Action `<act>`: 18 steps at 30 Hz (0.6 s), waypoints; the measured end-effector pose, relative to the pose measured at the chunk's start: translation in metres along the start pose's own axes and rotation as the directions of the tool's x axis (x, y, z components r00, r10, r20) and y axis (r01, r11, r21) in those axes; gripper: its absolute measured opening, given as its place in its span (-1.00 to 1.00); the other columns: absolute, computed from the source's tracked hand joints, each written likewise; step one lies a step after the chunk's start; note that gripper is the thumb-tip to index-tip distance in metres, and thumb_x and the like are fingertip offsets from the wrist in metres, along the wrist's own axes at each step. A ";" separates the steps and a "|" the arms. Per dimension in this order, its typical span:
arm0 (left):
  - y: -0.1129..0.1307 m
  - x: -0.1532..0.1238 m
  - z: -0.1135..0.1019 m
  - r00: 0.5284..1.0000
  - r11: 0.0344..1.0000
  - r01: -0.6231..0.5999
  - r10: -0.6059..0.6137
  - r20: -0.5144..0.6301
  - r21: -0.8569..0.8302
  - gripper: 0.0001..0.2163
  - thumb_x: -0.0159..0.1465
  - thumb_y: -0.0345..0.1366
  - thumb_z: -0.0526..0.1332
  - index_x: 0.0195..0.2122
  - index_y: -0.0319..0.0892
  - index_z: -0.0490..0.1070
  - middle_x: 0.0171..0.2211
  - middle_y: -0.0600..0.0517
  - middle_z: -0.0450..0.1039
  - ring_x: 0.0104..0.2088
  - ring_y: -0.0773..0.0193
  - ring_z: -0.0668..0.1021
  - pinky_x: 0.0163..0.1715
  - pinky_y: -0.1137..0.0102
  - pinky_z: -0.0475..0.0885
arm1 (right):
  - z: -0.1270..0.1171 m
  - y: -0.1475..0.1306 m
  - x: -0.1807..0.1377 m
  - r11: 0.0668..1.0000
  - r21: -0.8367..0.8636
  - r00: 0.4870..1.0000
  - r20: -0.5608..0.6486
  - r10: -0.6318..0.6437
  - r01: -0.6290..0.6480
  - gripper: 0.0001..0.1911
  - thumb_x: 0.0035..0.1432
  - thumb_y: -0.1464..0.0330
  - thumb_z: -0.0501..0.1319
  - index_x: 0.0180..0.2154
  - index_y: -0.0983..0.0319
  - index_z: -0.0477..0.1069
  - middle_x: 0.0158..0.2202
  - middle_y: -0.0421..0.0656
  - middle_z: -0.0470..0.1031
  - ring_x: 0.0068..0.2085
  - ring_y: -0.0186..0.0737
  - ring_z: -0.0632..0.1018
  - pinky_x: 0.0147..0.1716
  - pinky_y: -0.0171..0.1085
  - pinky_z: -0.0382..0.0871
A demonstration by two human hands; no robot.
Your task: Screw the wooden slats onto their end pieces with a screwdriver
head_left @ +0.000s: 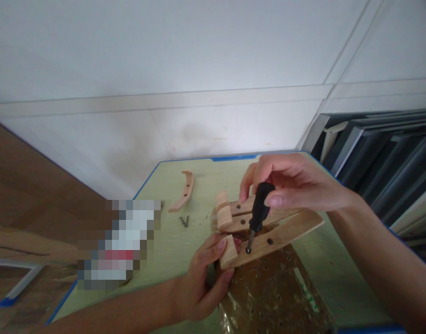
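My right hand (286, 183) grips the black handle of a screwdriver (260, 208), whose tip points down at a screw (248, 250) in the nearest curved wooden piece (282, 235). That piece has a second dark hole or screw further right. At its left end, my left hand (209, 273) pinches the upturned tip between thumb and fingers. Behind it lie two similar wooden pieces (224, 215), each with a dark fastener showing. They rest on a brown board (268, 292) dotted with small holes and covered partly with clear tape.
Another curved wooden piece (186, 192) lies further left on the pale green table (153, 195), near a few loose screws (184, 221). A pixelated object (120, 246) sits at the left edge. Dark panels (383, 148) lean at the right, and a white wall (199, 60) stands behind.
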State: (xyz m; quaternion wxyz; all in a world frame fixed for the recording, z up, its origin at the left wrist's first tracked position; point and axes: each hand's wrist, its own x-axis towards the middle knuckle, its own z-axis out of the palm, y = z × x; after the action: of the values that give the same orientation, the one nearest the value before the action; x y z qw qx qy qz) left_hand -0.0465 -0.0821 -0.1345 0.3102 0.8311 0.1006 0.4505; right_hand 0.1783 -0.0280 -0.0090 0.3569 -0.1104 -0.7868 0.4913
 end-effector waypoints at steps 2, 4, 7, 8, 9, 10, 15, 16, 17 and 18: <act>0.000 -0.001 0.000 1.000 1.000 -0.003 0.003 0.001 0.003 -0.32 0.07 -0.68 0.03 0.20 -0.20 -0.15 -0.06 -0.15 0.25 -0.03 0.12 0.35 -0.02 0.19 0.31 | 0.000 -0.001 0.000 0.999 -0.035 1.000 0.003 -0.001 0.001 -0.92 0.10 0.49 0.16 -0.39 0.33 0.25 -0.30 -0.09 0.41 -0.21 -0.26 0.48 -0.31 -0.28 0.37; 0.000 -0.002 0.000 1.000 1.000 -0.004 0.004 -0.004 0.011 -0.31 0.06 -0.68 0.03 0.20 -0.20 -0.16 -0.05 -0.15 0.24 -0.02 0.12 0.35 -0.01 0.20 0.30 | 0.000 -0.002 0.000 0.996 -0.090 1.000 -0.002 0.005 -0.005 -0.91 0.11 0.47 0.15 -0.40 0.33 0.23 -0.31 -0.08 0.41 -0.24 -0.28 0.47 -0.34 -0.29 0.35; 0.000 -0.002 0.000 1.000 1.000 -0.003 0.003 0.005 0.012 -0.29 0.04 -0.69 0.03 0.21 -0.21 -0.18 -0.05 -0.14 0.23 -0.02 0.13 0.34 -0.01 0.22 0.30 | -0.001 -0.003 0.000 0.978 -0.205 0.998 -0.046 0.038 -0.046 -0.89 0.14 0.46 0.13 -0.42 0.34 0.22 -0.35 -0.07 0.41 -0.33 -0.33 0.44 -0.40 -0.31 0.31; 0.000 -0.001 0.000 1.000 1.000 -0.003 0.002 0.010 0.009 -0.28 0.03 -0.69 0.03 0.21 -0.21 -0.18 -0.05 -0.14 0.23 -0.03 0.14 0.34 -0.02 0.22 0.31 | -0.002 -0.003 0.000 0.970 -0.234 0.997 -0.060 0.051 -0.063 -0.88 0.14 0.46 0.13 -0.43 0.34 0.22 -0.36 -0.07 0.41 -0.35 -0.34 0.43 -0.41 -0.31 0.30; 0.000 -0.001 0.000 1.000 1.000 -0.004 0.004 0.015 0.009 -0.28 0.02 -0.69 0.03 0.20 -0.21 -0.19 -0.05 -0.14 0.23 -0.02 0.14 0.33 -0.02 0.23 0.31 | -0.002 -0.003 -0.001 0.965 -0.251 0.996 -0.067 0.063 -0.078 -0.87 0.14 0.46 0.13 -0.44 0.34 0.22 -0.37 -0.07 0.41 -0.36 -0.35 0.42 -0.42 -0.31 0.29; 0.000 -0.001 0.000 1.000 1.000 -0.004 0.004 0.019 0.014 -0.28 0.02 -0.70 0.03 0.20 -0.22 -0.20 -0.05 -0.14 0.22 -0.02 0.13 0.33 -0.01 0.22 0.30 | -0.003 -0.003 -0.001 0.963 -0.256 0.995 -0.068 0.068 -0.084 -0.87 0.13 0.46 0.13 -0.45 0.33 0.22 -0.38 -0.08 0.41 -0.36 -0.34 0.43 -0.43 -0.32 0.29; -0.001 -0.002 0.000 1.000 0.999 -0.015 0.014 0.024 0.043 -0.27 0.02 -0.71 0.03 0.21 -0.24 -0.22 -0.03 -0.16 0.20 0.04 0.10 0.29 0.02 0.21 0.26 | -0.001 -0.005 -0.002 0.965 -0.253 0.997 -0.056 0.054 -0.066 -0.86 0.09 0.45 0.18 -0.47 0.32 0.24 -0.39 -0.12 0.40 -0.34 -0.31 0.44 -0.40 -0.30 0.26; -0.001 -0.003 0.000 1.000 0.999 -0.015 0.014 0.024 0.040 -0.27 0.02 -0.71 0.03 0.20 -0.24 -0.21 -0.03 -0.16 0.20 0.04 0.10 0.29 0.02 0.20 0.26 | 0.001 -0.005 -0.002 0.964 -0.257 0.996 -0.068 0.051 -0.067 -0.84 0.09 0.45 0.19 -0.49 0.32 0.24 -0.39 -0.12 0.40 -0.34 -0.31 0.44 -0.41 -0.30 0.25; -0.001 -0.003 0.000 1.000 0.999 -0.015 0.014 0.024 0.033 -0.27 0.02 -0.71 0.03 0.20 -0.24 -0.21 -0.03 -0.16 0.20 0.03 0.11 0.30 0.01 0.20 0.26 | 0.002 -0.006 -0.001 0.962 -0.265 0.995 -0.083 0.050 -0.070 -0.82 0.08 0.46 0.18 -0.51 0.32 0.22 -0.40 -0.12 0.40 -0.35 -0.32 0.44 -0.42 -0.31 0.23; -0.001 -0.002 0.001 1.000 1.000 -0.017 0.017 0.020 0.022 -0.27 0.02 -0.70 0.03 0.20 -0.24 -0.21 -0.03 -0.15 0.20 0.01 0.11 0.31 0.01 0.20 0.27 | 0.004 -0.006 -0.001 0.959 -0.274 0.994 -0.100 0.045 -0.072 -0.79 0.08 0.46 0.18 -0.54 0.32 0.20 -0.41 -0.12 0.39 -0.35 -0.33 0.43 -0.44 -0.33 0.21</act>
State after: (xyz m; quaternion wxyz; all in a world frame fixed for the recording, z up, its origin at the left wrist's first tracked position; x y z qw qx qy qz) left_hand -0.0470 -0.0824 -0.1373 0.2982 0.8396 0.0953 0.4439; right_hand 0.1772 -0.0338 -0.0053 0.3595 -0.2054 -0.8268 0.3808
